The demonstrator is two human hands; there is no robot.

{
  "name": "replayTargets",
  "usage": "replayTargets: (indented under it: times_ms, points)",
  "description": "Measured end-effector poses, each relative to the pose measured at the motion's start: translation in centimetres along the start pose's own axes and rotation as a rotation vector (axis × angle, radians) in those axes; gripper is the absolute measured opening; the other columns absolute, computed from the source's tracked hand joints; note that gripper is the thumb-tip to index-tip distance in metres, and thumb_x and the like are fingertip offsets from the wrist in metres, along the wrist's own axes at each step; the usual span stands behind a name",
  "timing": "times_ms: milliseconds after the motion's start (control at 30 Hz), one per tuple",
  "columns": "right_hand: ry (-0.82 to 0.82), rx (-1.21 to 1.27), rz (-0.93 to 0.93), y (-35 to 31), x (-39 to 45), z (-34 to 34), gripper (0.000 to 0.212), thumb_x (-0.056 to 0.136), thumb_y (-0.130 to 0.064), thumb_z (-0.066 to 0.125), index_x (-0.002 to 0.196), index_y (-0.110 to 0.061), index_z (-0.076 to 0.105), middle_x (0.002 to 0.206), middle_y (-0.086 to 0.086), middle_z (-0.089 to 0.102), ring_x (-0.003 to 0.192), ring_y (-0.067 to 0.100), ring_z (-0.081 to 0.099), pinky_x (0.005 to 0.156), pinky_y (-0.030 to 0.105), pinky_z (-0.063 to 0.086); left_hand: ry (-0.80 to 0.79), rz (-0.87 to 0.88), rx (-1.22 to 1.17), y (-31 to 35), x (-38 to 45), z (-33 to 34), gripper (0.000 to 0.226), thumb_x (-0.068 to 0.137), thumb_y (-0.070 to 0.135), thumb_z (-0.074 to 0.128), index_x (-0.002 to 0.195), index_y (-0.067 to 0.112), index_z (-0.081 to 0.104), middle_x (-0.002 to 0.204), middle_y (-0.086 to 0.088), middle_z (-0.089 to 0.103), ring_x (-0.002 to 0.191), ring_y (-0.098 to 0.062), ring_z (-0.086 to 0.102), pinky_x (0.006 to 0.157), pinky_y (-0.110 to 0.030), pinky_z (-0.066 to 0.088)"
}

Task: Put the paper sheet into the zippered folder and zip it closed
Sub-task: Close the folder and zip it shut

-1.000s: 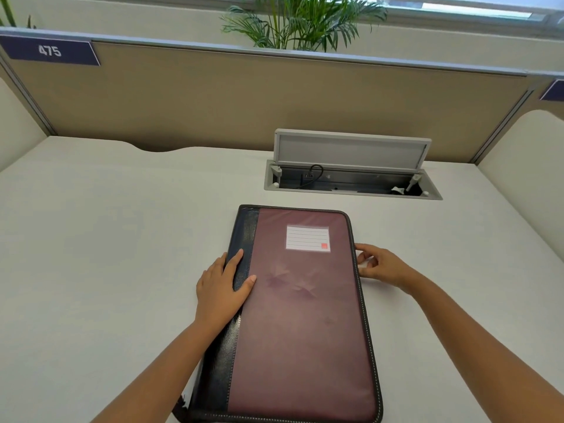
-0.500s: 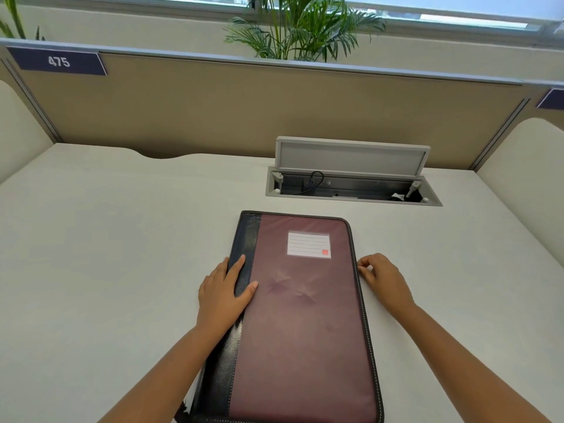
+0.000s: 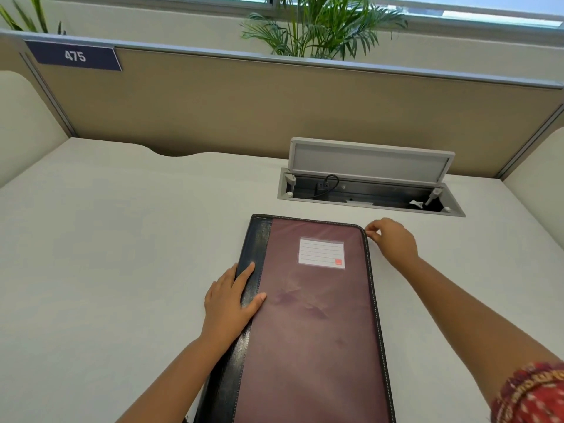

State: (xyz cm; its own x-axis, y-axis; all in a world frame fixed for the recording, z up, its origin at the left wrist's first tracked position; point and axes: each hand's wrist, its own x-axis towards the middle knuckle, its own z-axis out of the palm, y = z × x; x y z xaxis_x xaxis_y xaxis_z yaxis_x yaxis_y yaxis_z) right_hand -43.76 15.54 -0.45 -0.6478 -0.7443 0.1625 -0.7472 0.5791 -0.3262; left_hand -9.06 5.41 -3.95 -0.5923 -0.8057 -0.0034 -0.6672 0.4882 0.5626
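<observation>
Zipping the folder shut at its far corner

The flat maroon zippered folder with a black leather spine [image 3: 308,315] lies closed on the white desk [image 3: 122,254]. The left hand [image 3: 229,297] rests flat with open fingers on the spine, holding the folder down. The right hand [image 3: 392,239] sits at the far right corner, fingers pinched together right at the zipper track [image 3: 374,300]; the pull is too small to see. No paper sheet shows, so I think it is inside. To do this well, keep the flat hand pressing, and slide the pinched fingers slowly round the corner so the teeth do not snag. The sign behind reads 475 [image 3: 74,55].
</observation>
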Motion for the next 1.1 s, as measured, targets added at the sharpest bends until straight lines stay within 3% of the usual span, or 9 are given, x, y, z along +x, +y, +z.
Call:
replayTargets:
  times_ms: [133,300,433,533,767,933,1100]
  points:
    - [-0.07,-0.221,-0.156,-0.6,2.7,-0.1,0.019,0.092,-0.028,0.053,0.103,-0.022,0.068,0.11,0.0,0.065,0.096,0.021,0.062,0.072,0.029,0.045,0.008,-0.005,-0.013,-0.1,0.0,0.0,0.064,0.085,0.052,0.05,0.141,0.038,0.023,0.151,-0.002,0.028,0.137,-0.021,0.029,0.113,-0.043,0.024]
    - [-0.278,-0.335,-0.446,-1.8,6.5,-1.7,0.016,0.089,-0.036,0.056,0.098,-0.029,0.067,0.109,-0.005,0.058,0.102,0.015,0.056,0.066,0.026,0.04,0.014,-0.001,-0.038,-0.1,0.0,0.2,0.063,0.084,0.054,0.051,0.14,0.041,0.027,0.151,0.002,0.028,0.136,-0.019,0.03,0.112,-0.041,0.025]
    - [-0.283,-0.435,-0.695,-6.7,8.7,-0.5,0.019,0.088,-0.039,0.056,0.098,-0.027,0.067,0.109,-0.003,0.057,0.104,0.017,0.056,0.064,0.027,0.041,-0.007,-0.021,-0.063,-0.4,0.3,0.0,0.063,0.08,0.065,0.048,0.137,0.046,0.028,0.152,0.006,0.026,0.14,-0.013,0.024,0.115,-0.038,0.02]
    - [-0.264,-0.443,-0.793,-11.6,9.3,1.7,0.02,0.091,-0.035,0.054,0.101,-0.024,0.067,0.112,0.002,0.056,0.106,0.021,0.056,0.063,0.029,0.04,-0.048,-0.043,-0.028,-0.3,0.4,0.0,0.072,0.07,0.081,0.031,0.135,0.052,0.023,0.154,0.011,0.02,0.143,-0.011,0.014,0.115,-0.037,0.012]
    - [-0.218,-0.394,-0.776,-18.0,9.2,5.3,0.016,0.091,-0.031,0.053,0.1,-0.024,0.064,0.107,0.003,0.056,0.095,0.025,0.059,0.059,0.03,0.036,-0.062,-0.046,-0.028,-0.2,0.2,0.3,0.063,0.077,0.071,0.043,0.134,0.055,0.019,0.155,0.014,0.013,0.144,-0.008,0.007,0.115,-0.034,0.006]
    - [-0.136,-0.236,-0.633,-20.3,8.1,6.8,0.011,0.089,-0.022,0.056,0.095,-0.017,0.065,0.102,0.006,0.054,0.089,0.027,0.059,0.058,0.032,0.037,-0.049,-0.056,-0.034,-0.1,0.2,0.0,0.077,0.063,0.082,0.023,0.135,0.054,0.02,0.155,0.013,0.014,0.143,-0.008,0.01,0.115,-0.034,0.008]
    - [-0.103,0.038,-0.43,-19.2,5.3,6.7,0.029,0.092,-0.015,0.048,0.12,-0.021,0.048,0.116,0.008,0.051,0.089,0.03,0.058,0.062,0.035,0.044,-0.022,-0.049,-0.041,-0.4,0.2,0.3,0.063,0.077,0.071,0.043,0.133,0.056,0.019,0.154,0.011,0.019,0.143,-0.01,0.014,0.115,-0.035,0.008]
